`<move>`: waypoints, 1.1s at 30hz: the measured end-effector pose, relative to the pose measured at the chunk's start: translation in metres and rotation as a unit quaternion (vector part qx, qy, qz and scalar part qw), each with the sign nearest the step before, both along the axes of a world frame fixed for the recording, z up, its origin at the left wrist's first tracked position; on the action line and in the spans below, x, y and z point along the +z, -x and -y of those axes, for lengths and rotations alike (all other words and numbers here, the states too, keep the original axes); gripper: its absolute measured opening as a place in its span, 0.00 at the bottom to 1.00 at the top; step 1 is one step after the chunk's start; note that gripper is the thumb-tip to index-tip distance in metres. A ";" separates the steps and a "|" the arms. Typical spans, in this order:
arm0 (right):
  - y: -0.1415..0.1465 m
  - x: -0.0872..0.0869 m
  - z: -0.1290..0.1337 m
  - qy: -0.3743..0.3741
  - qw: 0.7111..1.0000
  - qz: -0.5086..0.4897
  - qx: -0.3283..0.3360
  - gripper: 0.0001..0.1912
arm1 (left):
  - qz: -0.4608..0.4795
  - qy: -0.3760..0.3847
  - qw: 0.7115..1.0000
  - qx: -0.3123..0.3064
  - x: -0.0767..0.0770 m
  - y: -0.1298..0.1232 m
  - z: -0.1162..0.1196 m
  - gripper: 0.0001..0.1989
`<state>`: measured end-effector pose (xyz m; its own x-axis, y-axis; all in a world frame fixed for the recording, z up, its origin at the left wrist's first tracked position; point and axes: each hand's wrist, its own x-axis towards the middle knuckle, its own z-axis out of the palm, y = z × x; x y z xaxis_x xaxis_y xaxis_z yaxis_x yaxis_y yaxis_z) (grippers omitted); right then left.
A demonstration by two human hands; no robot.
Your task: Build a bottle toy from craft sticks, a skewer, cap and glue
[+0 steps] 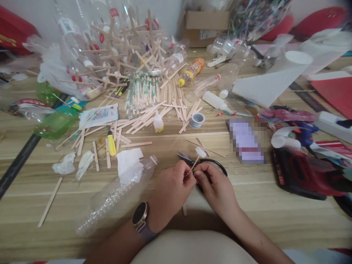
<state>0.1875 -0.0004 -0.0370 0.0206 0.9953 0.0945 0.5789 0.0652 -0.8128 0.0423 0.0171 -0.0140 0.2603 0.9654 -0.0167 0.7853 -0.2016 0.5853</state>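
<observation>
My left hand (176, 187), with a watch on its wrist, is closed in a pinch at the lower end of a thin wooden stick (195, 161). A round white bottle cap (200, 151) sits on the stick's upper end. My right hand (217, 185) pinches at the same spot, its fingertips touching those of the left. A fine thread or wire seems to curve by the fingertips, too thin to make out well. Black-handled scissors (224, 168) lie just behind the hands, partly covered by them. Thin sticks (217, 150) lie crossed beyond the cap.
A clear plastic bottle (110, 198) lies left of my hands. Ahead are a small glue bottle (158, 123), a tape spool (197, 120), a yellow-handled screwdriver (111, 143) and many craft sticks (145, 119). A red power tool (305, 172) lies at the right, beyond a blurred-out rectangle.
</observation>
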 end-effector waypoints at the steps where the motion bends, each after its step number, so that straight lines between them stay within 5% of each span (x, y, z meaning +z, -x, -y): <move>1: 0.000 0.000 0.000 0.003 1.000 -0.002 0.005 0.08 | 0.001 -0.001 1.000 0.001 0.000 0.000 0.000 0.03; 33: 0.001 0.007 -0.001 0.005 0.999 -0.030 0.033 0.08 | 0.034 0.025 0.999 -0.003 0.004 0.003 -0.003 0.03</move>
<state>0.1867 0.0007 -0.0301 -0.0389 0.9956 0.0857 0.5237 0.0934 -0.8468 0.0396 0.0202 -0.0098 0.2691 0.9620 -0.0465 0.7423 -0.1764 0.6464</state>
